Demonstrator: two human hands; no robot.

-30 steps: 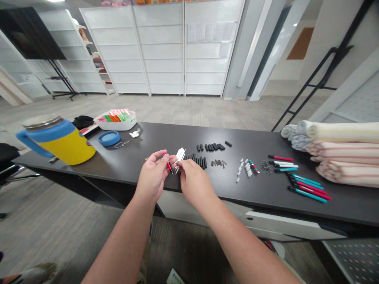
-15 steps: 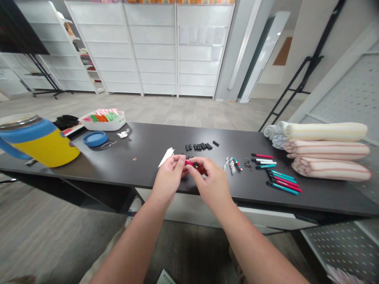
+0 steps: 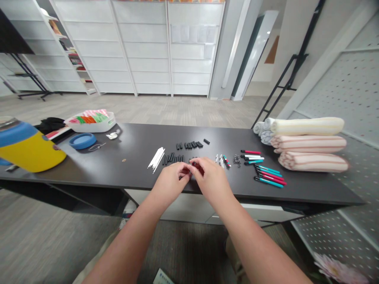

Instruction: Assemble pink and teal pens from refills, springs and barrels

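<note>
My left hand (image 3: 168, 179) and my right hand (image 3: 211, 177) meet over the table's front edge, fingertips closed together. Whatever sits between them is hidden by the fingers. Just beyond my left hand lie thin white sticks like pen refills (image 3: 156, 159) and a row of black tube-like pieces (image 3: 171, 158). A second row of short black pieces (image 3: 192, 144) is farther back. To the right of my right hand are small clear, white and coloured pen parts (image 3: 223, 160) and tiny metal springs (image 3: 237, 160). Beyond these lie red, white and teal pens (image 3: 269, 177).
Rolled towels (image 3: 309, 144) are stacked at the right end of the dark table (image 3: 139, 138). On the left stand a yellow and blue mug (image 3: 32, 150), a blue lid (image 3: 82, 141) and a white tray (image 3: 103, 125) of colourful packets. White earphones (image 3: 112, 135) lie nearby.
The red pen piece seen between my fingertips is no longer visible. My hands have drawn closer together, uncovering more black pieces. The camera view has turned slightly right.
</note>
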